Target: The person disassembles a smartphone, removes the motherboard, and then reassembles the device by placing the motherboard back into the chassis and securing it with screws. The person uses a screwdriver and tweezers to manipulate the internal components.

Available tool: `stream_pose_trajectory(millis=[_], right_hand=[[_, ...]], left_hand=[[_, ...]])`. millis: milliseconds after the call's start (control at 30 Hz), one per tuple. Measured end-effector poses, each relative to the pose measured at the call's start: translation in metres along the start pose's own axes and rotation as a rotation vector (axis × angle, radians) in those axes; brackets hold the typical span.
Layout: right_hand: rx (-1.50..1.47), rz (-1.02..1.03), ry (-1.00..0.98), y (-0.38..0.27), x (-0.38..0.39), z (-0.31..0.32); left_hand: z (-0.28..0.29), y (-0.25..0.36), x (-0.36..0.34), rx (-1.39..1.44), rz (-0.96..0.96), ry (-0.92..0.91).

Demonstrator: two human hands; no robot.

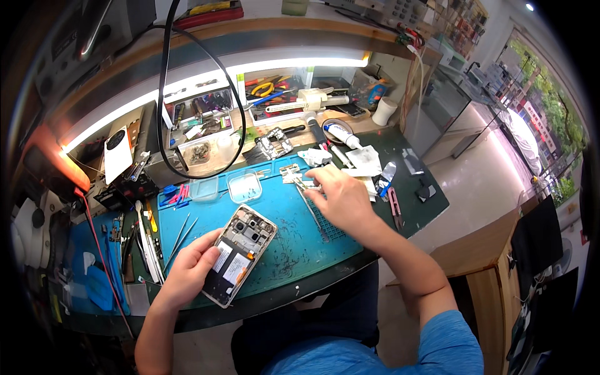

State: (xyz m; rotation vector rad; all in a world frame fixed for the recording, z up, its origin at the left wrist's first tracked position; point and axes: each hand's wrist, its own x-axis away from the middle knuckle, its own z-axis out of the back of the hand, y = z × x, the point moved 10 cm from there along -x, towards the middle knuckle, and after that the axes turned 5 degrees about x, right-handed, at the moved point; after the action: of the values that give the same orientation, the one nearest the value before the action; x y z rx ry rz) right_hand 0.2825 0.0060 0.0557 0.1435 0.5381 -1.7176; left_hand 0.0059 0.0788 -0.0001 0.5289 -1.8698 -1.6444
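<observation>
My left hand (192,265) grips an opened smartphone (239,256) by its left edge, tilted above the blue work mat (290,250). Its back cover is off, so the dark battery with white labels, the camera lenses and the metal shielding show. My right hand (344,195) is over the mat's back right part, fingers bent together near small metal parts (290,175). What its fingertips pinch is too small to make out. Beneath them a slim silver tool (317,219) runs along the mat's gridded tray.
Two clear plastic boxes (244,186) stand at the mat's back. Tweezers (179,237) lie left of the phone. Red-handled pliers (394,206), a white tube (342,134) and crumpled tissue (364,160) lie to the right. A black cable loop (165,94) hangs in front of the shelf.
</observation>
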Motion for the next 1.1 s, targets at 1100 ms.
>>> stream_pose_trajectory(millis=[1100], right_hand=[[-0.551, 0.201, -0.006, -0.065, 0.104, 0.009]], left_hand=[[-0.057, 0.041, 0.005, -1.026, -0.523, -0.012]])
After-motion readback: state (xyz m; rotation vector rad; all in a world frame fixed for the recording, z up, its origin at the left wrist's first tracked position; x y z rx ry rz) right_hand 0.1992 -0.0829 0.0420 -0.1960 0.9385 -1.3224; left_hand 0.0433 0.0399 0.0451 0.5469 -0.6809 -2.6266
